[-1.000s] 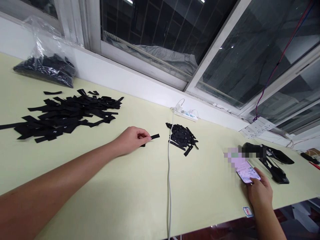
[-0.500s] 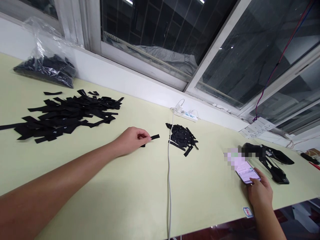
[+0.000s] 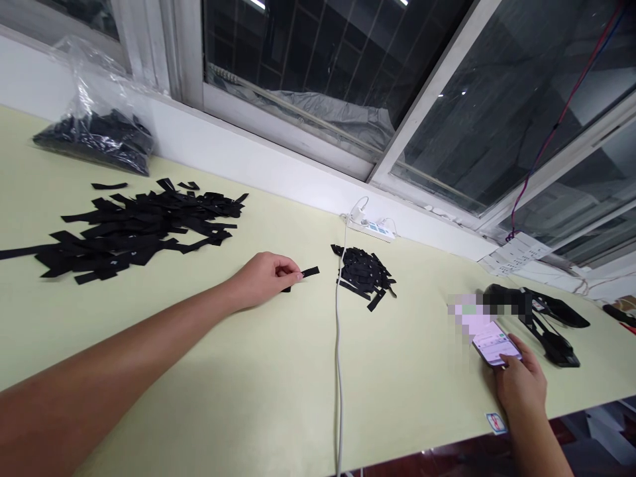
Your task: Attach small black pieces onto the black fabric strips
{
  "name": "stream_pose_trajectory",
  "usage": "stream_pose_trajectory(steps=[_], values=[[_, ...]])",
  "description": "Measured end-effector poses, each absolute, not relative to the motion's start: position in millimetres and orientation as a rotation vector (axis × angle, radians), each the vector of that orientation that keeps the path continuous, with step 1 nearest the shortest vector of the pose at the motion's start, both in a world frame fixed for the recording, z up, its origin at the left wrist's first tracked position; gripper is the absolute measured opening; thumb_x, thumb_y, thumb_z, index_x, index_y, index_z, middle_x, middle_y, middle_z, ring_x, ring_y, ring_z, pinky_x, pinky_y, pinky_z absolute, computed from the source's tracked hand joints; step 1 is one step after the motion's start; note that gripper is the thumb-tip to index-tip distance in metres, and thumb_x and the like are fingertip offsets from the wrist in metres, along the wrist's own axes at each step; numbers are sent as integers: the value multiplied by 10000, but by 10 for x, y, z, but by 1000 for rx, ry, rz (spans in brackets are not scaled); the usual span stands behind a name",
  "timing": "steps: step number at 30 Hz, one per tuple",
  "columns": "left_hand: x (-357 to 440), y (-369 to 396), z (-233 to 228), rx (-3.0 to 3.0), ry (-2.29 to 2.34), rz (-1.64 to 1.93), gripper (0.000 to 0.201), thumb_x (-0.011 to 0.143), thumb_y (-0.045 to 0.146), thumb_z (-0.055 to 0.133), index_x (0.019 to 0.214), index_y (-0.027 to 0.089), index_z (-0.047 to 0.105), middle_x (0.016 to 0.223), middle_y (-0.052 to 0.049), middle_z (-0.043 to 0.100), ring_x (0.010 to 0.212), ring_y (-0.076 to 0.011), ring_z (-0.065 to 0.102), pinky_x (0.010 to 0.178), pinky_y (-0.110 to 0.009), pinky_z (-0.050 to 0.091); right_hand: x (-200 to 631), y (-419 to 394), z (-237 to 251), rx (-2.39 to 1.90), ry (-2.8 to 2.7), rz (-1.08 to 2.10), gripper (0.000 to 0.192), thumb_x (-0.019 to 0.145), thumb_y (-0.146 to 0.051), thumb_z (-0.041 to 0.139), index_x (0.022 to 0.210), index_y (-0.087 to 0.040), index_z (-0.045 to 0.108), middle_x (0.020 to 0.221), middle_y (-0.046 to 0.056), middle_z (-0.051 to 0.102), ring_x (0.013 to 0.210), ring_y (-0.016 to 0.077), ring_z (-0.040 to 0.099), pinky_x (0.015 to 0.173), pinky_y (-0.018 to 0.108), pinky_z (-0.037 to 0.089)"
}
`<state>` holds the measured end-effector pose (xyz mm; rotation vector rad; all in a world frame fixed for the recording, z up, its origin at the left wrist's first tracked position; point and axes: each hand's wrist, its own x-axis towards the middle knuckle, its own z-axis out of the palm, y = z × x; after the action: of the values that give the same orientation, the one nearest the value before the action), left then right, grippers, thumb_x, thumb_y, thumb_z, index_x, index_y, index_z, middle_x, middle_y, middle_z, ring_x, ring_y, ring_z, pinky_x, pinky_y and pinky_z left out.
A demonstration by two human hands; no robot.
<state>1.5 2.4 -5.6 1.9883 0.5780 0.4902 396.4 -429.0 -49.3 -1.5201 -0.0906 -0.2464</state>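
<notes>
My left hand (image 3: 265,278) reaches across the pale yellow table (image 3: 258,371) and pinches a small black strip (image 3: 309,272) between thumb and fingers. A small heap of black strips (image 3: 365,270) lies just right of it, past a white cable (image 3: 338,344). A large spread pile of black strips (image 3: 134,228) lies to the far left. My right hand (image 3: 519,381) rests at the table's near right edge and holds a phone (image 3: 495,344) with a lit screen.
A clear plastic bag of black pieces (image 3: 97,129) sits at the back left by the wall. A white power strip (image 3: 372,228) lies under the window. A black tool (image 3: 541,318) lies at the right, with papers (image 3: 517,255) behind it.
Almost nothing has changed; both hands keep their places and the view has shifted very slightly.
</notes>
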Motion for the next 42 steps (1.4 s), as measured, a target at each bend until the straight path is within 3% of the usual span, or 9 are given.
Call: stream_pose_trajectory(steps=[12,17,23,31,38,42], values=[[9,15,-45,2001,582,482,357,789,536,635,877,207,744,795,-50,706,731,-191,606,640,-302,430,3936,-4273,-470,-1509,-80,-249,732,457,-122,641,1181,-221,671,1009,39,654,782,153,620,613,263,551],[14,14,-44,1987,596,473,340,784,526,644,878,215,744,790,-44,702,728,-188,601,643,-305,431,3957,-4301,-491,-1513,-88,-252,728,461,-124,654,1180,-234,678,978,19,666,778,132,625,592,208,521],[8,10,-32,1985,592,473,333,789,521,643,874,214,741,793,-41,702,736,-187,598,652,-304,432,3996,-4271,-508,-1525,-25,-325,580,567,-260,729,1145,-220,701,1023,57,695,838,192,667,585,267,533],[11,14,-48,1985,577,483,344,795,519,639,887,204,742,798,-45,701,744,-189,601,661,-305,437,3937,-4139,-451,-1637,55,-502,563,599,-426,808,1097,-173,732,970,89,721,849,242,697,747,395,586],[5,8,-19,1988,599,465,330,795,515,645,887,213,741,801,-33,707,743,-180,602,668,-301,438,3778,-4030,-352,-1687,87,-554,581,576,-388,833,1094,-138,745,916,113,728,814,254,702,819,417,574],[8,2,-12,1985,603,460,321,792,508,650,878,213,740,809,-31,712,748,-179,607,671,-297,443,3757,-4006,-324,-1712,109,-574,557,567,-358,838,1065,-124,755,879,111,726,756,232,694,755,361,587]])
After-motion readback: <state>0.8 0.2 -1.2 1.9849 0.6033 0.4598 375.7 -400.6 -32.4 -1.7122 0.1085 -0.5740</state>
